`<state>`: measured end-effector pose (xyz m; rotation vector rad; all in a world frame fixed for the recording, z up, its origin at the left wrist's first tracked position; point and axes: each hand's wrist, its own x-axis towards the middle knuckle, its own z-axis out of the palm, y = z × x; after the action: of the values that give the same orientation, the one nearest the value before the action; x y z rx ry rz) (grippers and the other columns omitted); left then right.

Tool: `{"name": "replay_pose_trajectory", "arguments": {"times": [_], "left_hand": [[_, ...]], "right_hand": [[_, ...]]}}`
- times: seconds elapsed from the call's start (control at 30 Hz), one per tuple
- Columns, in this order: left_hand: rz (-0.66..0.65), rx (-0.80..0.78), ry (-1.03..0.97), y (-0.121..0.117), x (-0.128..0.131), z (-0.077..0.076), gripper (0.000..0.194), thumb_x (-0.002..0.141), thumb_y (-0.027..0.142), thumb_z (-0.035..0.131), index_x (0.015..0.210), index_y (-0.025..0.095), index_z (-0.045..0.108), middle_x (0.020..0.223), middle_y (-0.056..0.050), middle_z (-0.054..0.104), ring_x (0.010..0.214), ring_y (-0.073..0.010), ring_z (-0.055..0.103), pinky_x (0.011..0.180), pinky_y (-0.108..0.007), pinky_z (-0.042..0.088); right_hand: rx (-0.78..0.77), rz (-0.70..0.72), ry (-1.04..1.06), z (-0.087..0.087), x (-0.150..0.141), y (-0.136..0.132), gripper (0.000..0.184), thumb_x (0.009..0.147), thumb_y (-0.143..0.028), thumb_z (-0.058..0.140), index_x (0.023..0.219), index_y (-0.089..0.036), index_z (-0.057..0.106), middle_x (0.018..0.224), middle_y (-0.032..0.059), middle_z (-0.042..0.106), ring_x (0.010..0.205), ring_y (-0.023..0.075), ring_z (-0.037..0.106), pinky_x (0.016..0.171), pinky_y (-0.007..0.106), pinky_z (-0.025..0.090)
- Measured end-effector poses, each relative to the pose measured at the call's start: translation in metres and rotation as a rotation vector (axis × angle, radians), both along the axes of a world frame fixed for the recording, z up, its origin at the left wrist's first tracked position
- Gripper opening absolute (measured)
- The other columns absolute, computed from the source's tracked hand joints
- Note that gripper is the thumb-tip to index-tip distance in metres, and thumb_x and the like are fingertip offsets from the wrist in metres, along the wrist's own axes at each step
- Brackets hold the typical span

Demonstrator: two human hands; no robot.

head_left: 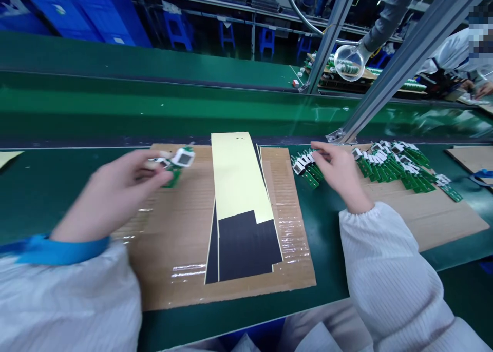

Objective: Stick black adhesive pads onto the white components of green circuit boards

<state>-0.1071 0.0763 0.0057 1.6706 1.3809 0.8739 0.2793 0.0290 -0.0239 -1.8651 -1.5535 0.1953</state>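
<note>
My left hand [131, 188] is closed on small green circuit boards [174, 177] with white-framed dark squares, held above the left side of a cardboard sheet [173, 239]. At least two boards seem to be in it; the fingers hide part of them. Over at the right, my right hand [339, 170] has index finger and thumb apart beside a small row of similar circuit boards [308, 168]. Whether its fingertips touch that row I cannot tell. Between the hands, pale yellow and black sheets [236, 177] lie stacked on the cardboard.
A larger cluster of circuit boards [400, 162] lies on another cardboard sheet [427, 221] at the right. Behind the bench runs a green conveyor belt [173, 108]. A metal post [404, 64] and a hose with a clear funnel [349, 62] hang over the back right. A co-worker's hand [483, 90] shows far right.
</note>
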Motion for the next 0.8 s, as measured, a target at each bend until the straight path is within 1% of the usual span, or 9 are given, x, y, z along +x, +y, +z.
{"name": "replay_pose_trajectory", "arguments": {"times": [0.07, 0.13, 0.2, 0.27, 0.33, 0.4, 0.53, 0.63, 0.8], "left_hand": [[-0.155, -0.044, -0.007, -0.010, 0.025, -0.007, 0.039, 0.086, 0.034, 0.064, 0.123, 0.023, 0.060, 0.107, -0.001, 0.066, 0.093, -0.0158, 0.059, 0.084, -0.026, 0.044], [-0.224, -0.129, -0.135, -0.021, 0.048, -0.019, 0.045, 0.083, 0.033, 0.067, 0.124, 0.019, 0.056, 0.109, -0.004, 0.064, 0.095, -0.0160, 0.060, 0.082, -0.027, 0.050], [-0.229, -0.217, -0.260, -0.030, 0.065, -0.030, 0.045, 0.081, 0.032, 0.069, 0.120, 0.017, 0.052, 0.108, -0.005, 0.062, 0.096, -0.0152, 0.061, 0.084, -0.027, 0.052], [-0.238, -0.306, -0.345, -0.038, 0.074, -0.036, 0.046, 0.082, 0.030, 0.069, 0.121, 0.017, 0.048, 0.103, -0.006, 0.063, 0.095, -0.0153, 0.063, 0.083, -0.026, 0.053], [-0.237, -0.366, -0.386, -0.044, 0.079, -0.037, 0.057, 0.082, 0.028, 0.068, 0.131, 0.019, 0.042, 0.095, -0.004, 0.064, 0.088, -0.0149, 0.065, 0.077, -0.025, 0.054], [-0.239, -0.350, -0.375, -0.049, 0.080, -0.035, 0.067, 0.083, 0.025, 0.068, 0.141, 0.023, 0.035, 0.087, -0.002, 0.063, 0.081, -0.0132, 0.065, 0.073, -0.023, 0.053], [-0.308, -0.220, -0.294, -0.055, 0.083, -0.036, 0.057, 0.087, 0.022, 0.062, 0.141, 0.026, 0.044, 0.082, 0.001, 0.058, 0.080, -0.0092, 0.063, 0.079, -0.020, 0.051], [-0.342, -0.216, -0.278, -0.056, 0.084, -0.040, 0.056, 0.089, 0.020, 0.059, 0.142, 0.028, 0.045, 0.082, 0.002, 0.056, 0.081, -0.0082, 0.063, 0.081, -0.019, 0.050], [-0.313, -0.243, -0.252, -0.054, 0.084, -0.043, 0.060, 0.086, 0.021, 0.062, 0.142, 0.031, 0.045, 0.087, 0.002, 0.054, 0.078, -0.0084, 0.062, 0.073, -0.018, 0.050]], "right_hand": [[-0.027, 0.288, 0.110, 0.006, -0.039, -0.014, 0.028, 0.091, -0.025, 0.053, 0.115, -0.022, 0.068, 0.117, 0.0038, 0.067, 0.096, 0.0145, 0.065, 0.089, 0.031, 0.053], [-0.198, 0.600, 0.165, 0.011, -0.075, -0.031, 0.026, 0.091, -0.022, 0.053, 0.113, -0.024, 0.068, 0.117, 0.0010, 0.065, 0.098, 0.0113, 0.062, 0.087, 0.027, 0.052], [-0.317, 0.736, 0.167, 0.012, -0.098, -0.045, 0.023, 0.091, -0.021, 0.055, 0.111, -0.024, 0.066, 0.115, -0.0006, 0.064, 0.098, 0.0099, 0.061, 0.088, 0.025, 0.051], [-0.371, 0.713, 0.156, 0.010, -0.106, -0.053, 0.019, 0.091, -0.021, 0.055, 0.107, -0.023, 0.065, 0.111, -0.0012, 0.063, 0.096, 0.0096, 0.060, 0.087, 0.026, 0.051], [-0.388, 0.642, 0.155, 0.006, -0.105, -0.054, 0.015, 0.091, -0.021, 0.056, 0.102, -0.022, 0.065, 0.108, -0.0014, 0.062, 0.092, 0.0094, 0.060, 0.085, 0.027, 0.051], [-0.397, 0.597, 0.166, 0.002, -0.102, -0.051, 0.011, 0.090, -0.021, 0.057, 0.098, -0.021, 0.065, 0.104, -0.0015, 0.063, 0.090, 0.0094, 0.060, 0.084, 0.026, 0.051], [-0.406, 0.574, 0.153, 0.001, -0.099, -0.050, 0.010, 0.090, -0.022, 0.058, 0.093, -0.022, 0.068, 0.101, -0.0018, 0.064, 0.088, 0.0093, 0.060, 0.082, 0.026, 0.050], [-0.401, 0.568, 0.159, 0.002, -0.101, -0.051, 0.011, 0.089, -0.022, 0.060, 0.093, -0.023, 0.070, 0.102, -0.0031, 0.065, 0.087, 0.0084, 0.061, 0.081, 0.025, 0.050], [-0.398, 0.557, 0.232, 0.002, -0.102, -0.049, 0.011, 0.088, -0.019, 0.061, 0.091, -0.023, 0.070, 0.099, -0.0041, 0.066, 0.089, 0.0084, 0.061, 0.081, 0.024, 0.050]]}}
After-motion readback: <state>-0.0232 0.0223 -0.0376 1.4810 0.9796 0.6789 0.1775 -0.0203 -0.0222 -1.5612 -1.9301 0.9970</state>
